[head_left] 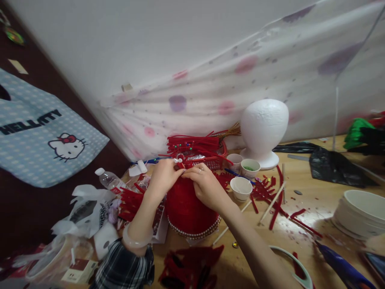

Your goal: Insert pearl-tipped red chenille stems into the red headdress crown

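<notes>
A round red cap (191, 210), edged with strings of pearl-like beads, stands on the table in front of me. At its top, my left hand (164, 176) is closed in a pinch on a small red ornament (179, 162) with white beads. My right hand (207, 186) rests against the cap's upper right side. Its thumb and fingertips are pressed together close to the left fingertips, and what lies between them is too small to make out. Both hands partly cover the crown of the cap.
Behind the cap is a red basket (210, 163) of red chenille stems. A white foam head (264, 128) stands to its right, near small cups (241, 188). Bags and a plastic bottle (110, 179) lie left. A blue glue gun (339, 263) lies at right front.
</notes>
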A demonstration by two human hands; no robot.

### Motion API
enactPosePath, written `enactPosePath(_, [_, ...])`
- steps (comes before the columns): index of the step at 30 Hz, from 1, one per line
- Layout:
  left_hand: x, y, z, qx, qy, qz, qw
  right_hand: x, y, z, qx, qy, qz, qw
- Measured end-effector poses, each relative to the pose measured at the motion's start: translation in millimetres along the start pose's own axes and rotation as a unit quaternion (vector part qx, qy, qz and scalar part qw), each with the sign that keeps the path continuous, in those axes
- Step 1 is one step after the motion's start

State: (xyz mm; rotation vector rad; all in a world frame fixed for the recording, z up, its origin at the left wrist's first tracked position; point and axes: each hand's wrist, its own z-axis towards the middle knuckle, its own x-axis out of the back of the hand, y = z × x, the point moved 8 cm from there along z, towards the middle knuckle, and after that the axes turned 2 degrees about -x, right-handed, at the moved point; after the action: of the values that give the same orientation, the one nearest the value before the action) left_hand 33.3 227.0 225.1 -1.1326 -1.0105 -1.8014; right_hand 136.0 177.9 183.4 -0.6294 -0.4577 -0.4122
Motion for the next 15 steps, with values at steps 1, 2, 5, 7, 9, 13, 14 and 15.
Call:
enactPosePath(1, [-0.8,0,1,-0.001,-0.007,-0.007,1.000,-1,1,0,-0.004,-0.002,-0.003,1.000])
enactPosePath(2, [-1.7,0,1,-0.002,-0.015,-0.013,1.000,-3,2,-1,-0.010,-0.003,-0.003,1.000])
enactPosePath(5, [-2.8,2,2,-0.010,-0.032,-0.028,0.999,-5,7,-2,-0.027,0.004,0.016,0.999])
enactPosePath(7, [-1.7,4,1,-0.014,-0.025,-0.026,0.999,-5,10,-2,-0.033,0.014,0.028,0.999])
enactPosePath(9, [-0.9,5,0,-0.014,-0.008,-0.017,1.000,-4,12,-3,-0.038,0.023,0.034,0.998])
enactPosePath(13, [-3.4,8,0,-0.016,0.012,0.015,1.000,-4,14,-3,-0.052,0.040,0.039,0.997])
enactPosePath(14, [-4.0,9,0,-0.017,0.014,0.024,0.999,-4,14,-3,-0.055,0.044,0.039,0.997])
enactPosePath(15, [-4.4,10,1,-0.019,0.015,0.031,0.999,-4,14,-3,-0.058,0.048,0.038,0.996])
